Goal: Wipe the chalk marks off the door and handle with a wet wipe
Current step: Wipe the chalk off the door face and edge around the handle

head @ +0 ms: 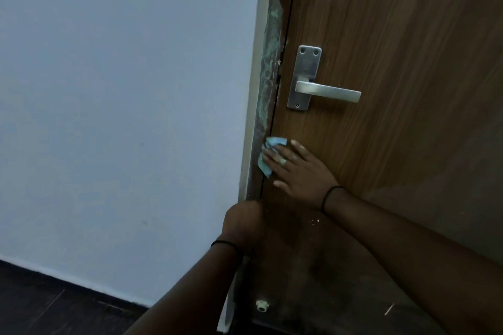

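A brown wooden door [394, 49] fills the right half of the view, with a silver lever handle [328, 91] on a metal plate. Pale greenish chalk marks [270, 62] smear the dark door frame strip left of the door's edge. My right hand [299, 168] lies flat against the door below the handle, fingers pressing a light blue wet wipe [268, 156] onto the door's edge and frame. My left hand [242, 221] is curled around the frame lower down; its fingers are hidden behind the edge.
A plain pale blue wall [122, 103] covers the left half, ending at a dark floor [54, 307]. A small white doorstop [261, 306] sits low on the door. A few white specks [315, 221] dot the door beneath my right wrist.
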`<state>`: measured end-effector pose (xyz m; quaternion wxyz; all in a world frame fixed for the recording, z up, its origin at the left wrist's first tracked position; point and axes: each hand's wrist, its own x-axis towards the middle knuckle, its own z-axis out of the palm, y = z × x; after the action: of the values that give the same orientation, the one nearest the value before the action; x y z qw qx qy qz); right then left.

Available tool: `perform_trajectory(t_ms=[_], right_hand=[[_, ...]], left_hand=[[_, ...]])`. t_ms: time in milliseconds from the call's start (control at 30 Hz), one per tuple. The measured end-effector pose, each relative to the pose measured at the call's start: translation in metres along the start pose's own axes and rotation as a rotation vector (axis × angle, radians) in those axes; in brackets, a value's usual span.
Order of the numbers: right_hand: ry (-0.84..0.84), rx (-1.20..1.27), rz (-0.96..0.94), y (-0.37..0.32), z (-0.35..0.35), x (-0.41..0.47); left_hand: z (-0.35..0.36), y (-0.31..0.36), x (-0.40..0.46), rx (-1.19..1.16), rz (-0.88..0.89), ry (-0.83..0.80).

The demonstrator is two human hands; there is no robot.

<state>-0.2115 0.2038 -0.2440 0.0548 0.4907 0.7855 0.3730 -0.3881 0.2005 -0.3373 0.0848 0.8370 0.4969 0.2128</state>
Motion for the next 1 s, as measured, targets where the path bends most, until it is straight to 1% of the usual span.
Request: perform_trajectory(t_ms=[133,200,333,467,567,633,667,733,833,900,1000], right_hand=[[-0.04,-0.005,-0.051,0.006,-0.008,-0.003],[-0.012,-0.03,-0.041,0.006,-0.017,0.009],[0.085,-0.052,0.095,0.012,-0.041,0.04],[0.125,-0.002,0.191,0.0,-0.033,0.036],[0.037,0.005,0.17,-0.019,-0.02,0.029],[0.007,-0.009,0.136,-0.017,-0.022,0.029],[0.033,-0.03,0.11,-0.011,-0.025,0.03],[0.148,-0.055,0.032,0.003,-0.034,0.034],[0.329,-0.004,-0.058,0.017,-0.051,0.047],[0.369,0.083,-0.027,0.018,-0.065,0.058],[0.326,0.259,0.118,0.018,-0.08,0.073]], left_hand=[[0.0,-0.014,-0.009,0.021,-0.065,-0.048],[-0.002,-0.015,-0.01,0.016,-0.064,-0.05],[-0.02,-0.011,-0.005,0.007,-0.025,0.018],[-0.036,-0.014,0.001,0.02,-0.013,0.107],[-0.038,-0.016,-0.005,0.023,-0.001,0.122],[-0.037,-0.02,-0.008,0.029,-0.004,0.11],[-0.037,-0.02,-0.008,0.025,-0.009,0.101],[-0.037,-0.019,-0.006,0.018,-0.016,0.084],[-0.041,-0.01,-0.003,0.012,0.005,0.086],[-0.042,-0.008,-0.001,0.008,0.017,0.095],[-0.043,-0.015,-0.001,0.009,0.004,0.098]])
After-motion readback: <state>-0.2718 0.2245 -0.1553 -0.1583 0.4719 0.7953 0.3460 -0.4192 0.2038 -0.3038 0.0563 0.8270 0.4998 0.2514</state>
